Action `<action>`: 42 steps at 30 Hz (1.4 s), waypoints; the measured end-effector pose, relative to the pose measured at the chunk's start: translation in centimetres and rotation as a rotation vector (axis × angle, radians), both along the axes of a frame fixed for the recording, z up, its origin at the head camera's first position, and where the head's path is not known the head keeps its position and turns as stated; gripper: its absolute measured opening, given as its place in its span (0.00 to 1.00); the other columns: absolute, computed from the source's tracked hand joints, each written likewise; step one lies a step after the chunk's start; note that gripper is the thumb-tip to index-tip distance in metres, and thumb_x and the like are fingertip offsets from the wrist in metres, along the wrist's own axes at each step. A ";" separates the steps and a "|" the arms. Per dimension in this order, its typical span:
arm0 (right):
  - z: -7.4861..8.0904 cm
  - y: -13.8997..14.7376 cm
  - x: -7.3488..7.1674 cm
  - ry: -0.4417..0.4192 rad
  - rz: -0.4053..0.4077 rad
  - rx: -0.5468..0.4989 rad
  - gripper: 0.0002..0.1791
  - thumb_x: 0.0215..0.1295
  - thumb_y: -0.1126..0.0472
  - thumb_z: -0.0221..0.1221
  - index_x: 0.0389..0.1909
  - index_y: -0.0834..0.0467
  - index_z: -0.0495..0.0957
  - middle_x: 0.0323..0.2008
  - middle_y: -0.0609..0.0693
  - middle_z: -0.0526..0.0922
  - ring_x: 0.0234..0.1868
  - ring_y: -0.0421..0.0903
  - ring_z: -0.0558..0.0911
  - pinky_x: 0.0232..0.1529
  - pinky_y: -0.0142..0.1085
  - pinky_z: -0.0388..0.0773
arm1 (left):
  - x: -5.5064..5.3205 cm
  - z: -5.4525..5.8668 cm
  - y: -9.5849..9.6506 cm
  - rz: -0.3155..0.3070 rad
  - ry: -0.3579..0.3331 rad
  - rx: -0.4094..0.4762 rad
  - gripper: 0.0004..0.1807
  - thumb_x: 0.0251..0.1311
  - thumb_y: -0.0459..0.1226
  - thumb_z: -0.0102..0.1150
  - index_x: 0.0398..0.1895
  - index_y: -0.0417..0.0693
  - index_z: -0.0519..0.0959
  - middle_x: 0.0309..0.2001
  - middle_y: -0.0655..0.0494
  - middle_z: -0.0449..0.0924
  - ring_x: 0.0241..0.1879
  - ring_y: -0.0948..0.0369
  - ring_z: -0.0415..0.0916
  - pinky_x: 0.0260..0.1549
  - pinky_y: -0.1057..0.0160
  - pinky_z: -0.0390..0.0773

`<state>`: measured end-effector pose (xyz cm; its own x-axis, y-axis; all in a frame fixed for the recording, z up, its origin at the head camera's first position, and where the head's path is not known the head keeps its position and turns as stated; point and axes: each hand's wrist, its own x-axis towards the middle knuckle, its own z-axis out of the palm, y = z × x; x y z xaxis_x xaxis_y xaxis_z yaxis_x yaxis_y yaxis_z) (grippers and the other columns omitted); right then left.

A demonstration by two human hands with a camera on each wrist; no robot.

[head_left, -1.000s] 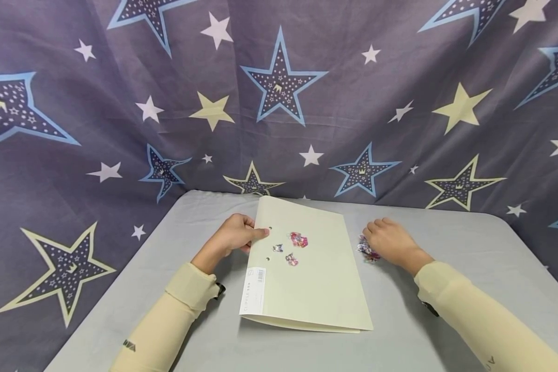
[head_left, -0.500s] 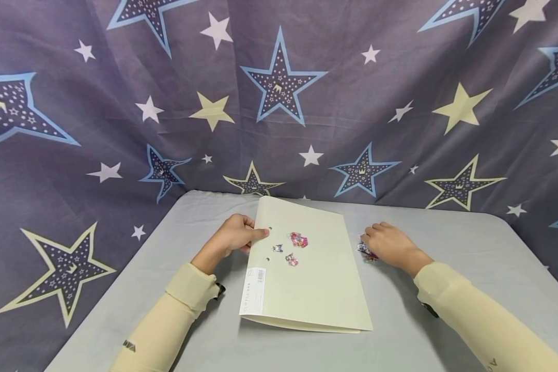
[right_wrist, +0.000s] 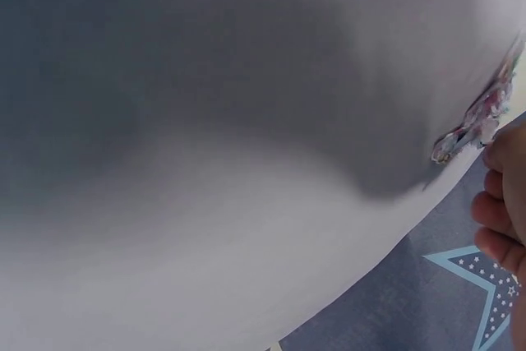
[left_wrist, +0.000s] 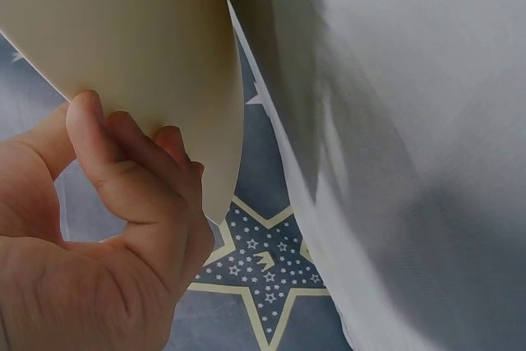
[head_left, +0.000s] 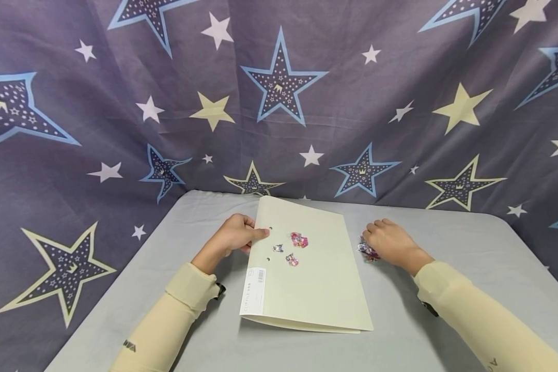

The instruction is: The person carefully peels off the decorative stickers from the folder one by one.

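Note:
A cream clip-file folder [head_left: 316,279] lies on the grey-covered table, its spine side slightly raised. My left hand [head_left: 237,235] pinches its left edge, thumb on top; in the left wrist view the curled fingers [left_wrist: 136,170] are against its underside. Several small colourful character stickers lie on the cover, among them a pink one [head_left: 299,239], a bluish one [head_left: 277,248] and another pink one [head_left: 292,260]. Right of the folder, my right hand [head_left: 390,242], fingers curled, pinches at a small pile of colourful stickers [head_left: 365,250]. Its fingertips are partly hidden from the head view.
A white label [head_left: 252,291] is on the folder's lower left corner, with two punched holes above it. The grey tablecloth [head_left: 469,258] extends around the folder. Behind the table hangs a purple-grey star-patterned curtain [head_left: 344,129].
My right hand's fingers shift slightly over the sticker pile, and the pile shows a little differently under them. My left hand, the folder and the stickers on it stay put.

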<state>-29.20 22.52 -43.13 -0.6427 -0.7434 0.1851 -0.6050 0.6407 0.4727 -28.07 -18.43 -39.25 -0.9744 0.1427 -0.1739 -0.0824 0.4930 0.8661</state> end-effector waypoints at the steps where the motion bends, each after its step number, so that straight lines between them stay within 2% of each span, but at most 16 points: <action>1: 0.0 0.0 0.0 0.004 -0.003 0.000 0.07 0.58 0.74 0.65 0.36 0.63 0.82 0.34 0.56 0.82 0.38 0.55 0.81 0.44 0.48 0.79 | 0.0 0.0 0.0 -0.001 0.001 -0.001 0.17 0.64 0.42 0.71 0.40 0.36 0.79 0.30 0.47 0.84 0.22 0.58 0.82 0.22 0.60 0.84; 12: 0.4 -0.4 0.1 -0.048 -0.007 -0.041 0.07 0.59 0.75 0.63 0.36 0.62 0.82 0.34 0.54 0.80 0.39 0.55 0.81 0.45 0.48 0.78 | 0.1 0.1 0.1 -0.002 0.008 -0.017 0.17 0.64 0.42 0.71 0.39 0.36 0.79 0.29 0.47 0.84 0.21 0.59 0.82 0.23 0.59 0.84; 17: 0.7 -1.3 0.3 -0.034 0.034 -0.074 0.07 0.60 0.74 0.63 0.37 0.63 0.82 0.36 0.55 0.81 0.40 0.55 0.81 0.47 0.49 0.79 | 0.0 0.1 0.0 -0.003 0.005 -0.012 0.17 0.64 0.43 0.71 0.39 0.36 0.79 0.29 0.47 0.85 0.22 0.59 0.82 0.24 0.58 0.85; 23: 0.8 -2.6 0.5 -0.001 0.091 -0.094 0.11 0.53 0.74 0.68 0.37 0.63 0.81 0.34 0.54 0.80 0.40 0.54 0.80 0.45 0.46 0.77 | 0.1 0.1 0.1 0.003 0.003 -0.009 0.17 0.64 0.42 0.71 0.40 0.36 0.79 0.30 0.47 0.85 0.22 0.59 0.82 0.24 0.59 0.85; 27: 0.9 -3.4 0.4 0.038 0.133 -0.122 0.05 0.64 0.69 0.65 0.39 0.63 0.81 0.35 0.53 0.80 0.41 0.53 0.80 0.45 0.45 0.77 | 0.1 0.2 0.0 0.002 0.003 -0.008 0.17 0.64 0.42 0.71 0.40 0.36 0.79 0.30 0.47 0.84 0.22 0.59 0.82 0.23 0.60 0.84; 30: 1.1 -4.1 0.6 0.072 0.168 -0.146 0.05 0.69 0.64 0.65 0.41 0.62 0.81 0.36 0.53 0.80 0.41 0.53 0.80 0.46 0.45 0.77 | 0.1 0.1 0.1 0.000 0.007 -0.007 0.17 0.64 0.42 0.71 0.39 0.35 0.79 0.29 0.47 0.84 0.20 0.59 0.82 0.21 0.60 0.84; 42: 1.8 -7.1 0.6 0.121 0.233 -0.217 0.08 0.69 0.60 0.66 0.40 0.61 0.82 0.34 0.52 0.80 0.37 0.51 0.77 0.43 0.43 0.76 | 0.2 0.3 0.2 -0.003 0.018 -0.009 0.17 0.64 0.41 0.71 0.38 0.35 0.78 0.28 0.47 0.84 0.19 0.60 0.81 0.20 0.60 0.84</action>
